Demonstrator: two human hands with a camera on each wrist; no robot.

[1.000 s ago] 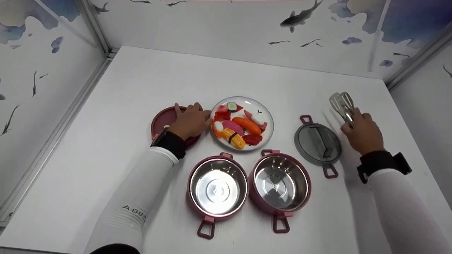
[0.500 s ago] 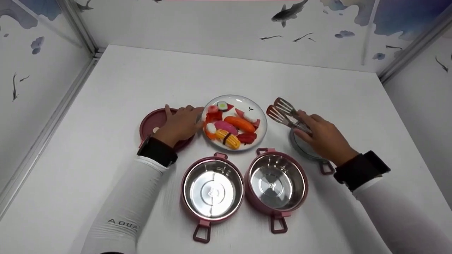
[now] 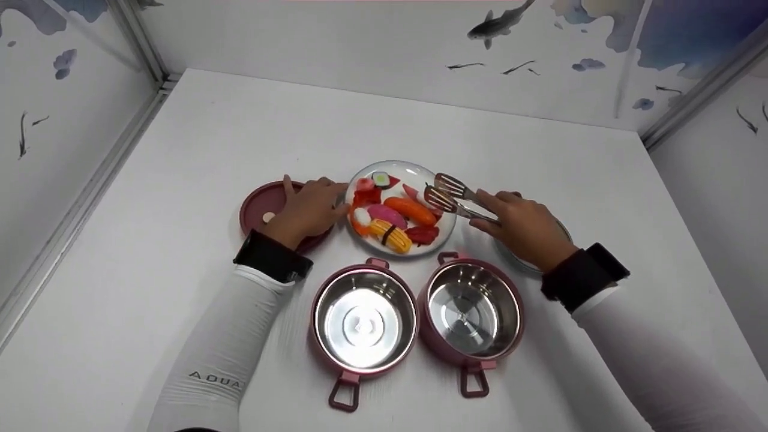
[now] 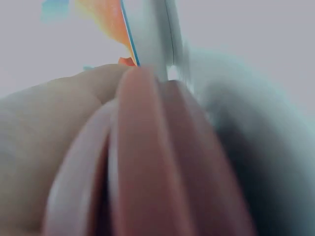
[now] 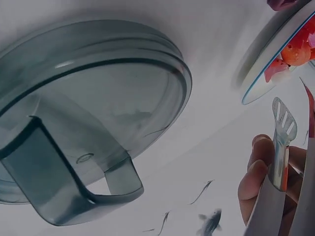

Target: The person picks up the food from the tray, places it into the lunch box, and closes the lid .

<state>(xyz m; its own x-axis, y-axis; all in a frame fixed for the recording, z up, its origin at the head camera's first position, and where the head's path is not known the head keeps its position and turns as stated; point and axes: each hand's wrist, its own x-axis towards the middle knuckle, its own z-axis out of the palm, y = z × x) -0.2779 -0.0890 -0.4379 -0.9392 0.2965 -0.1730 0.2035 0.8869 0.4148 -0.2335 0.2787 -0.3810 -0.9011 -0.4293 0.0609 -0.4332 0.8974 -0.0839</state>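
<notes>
My right hand [image 3: 528, 228] grips metal tongs [image 3: 462, 198] with two slotted heads, which stand apart above the right side of the plate. The white plate [image 3: 393, 252] carries several pieces of toy food, among them an orange sausage-like piece [image 3: 411, 210], a purple piece [image 3: 387, 215] and a yellow piece with a dark band [image 3: 391, 235]. At its left rim, my left hand [image 3: 309, 210] holds the plate's edge between thumb and fingers. Blurred fingers [image 4: 142, 157] fill the left wrist view. The tongs show again in the right wrist view, with one slotted head [image 5: 284, 120] near the plate.
Under my left hand lies a dark red round lid [image 3: 258, 207]. Two red pots with steel insides, a left pot [image 3: 364, 324] and a right pot [image 3: 468, 312], stand in front of the plate. A grey see-through lid [image 5: 118, 98] sits beneath my right forearm, partly hidden.
My right hand has carried the tongs leftward from the right side of the table, past the grey lid, to above the plate. My left hand stays at the plate's rim.
</notes>
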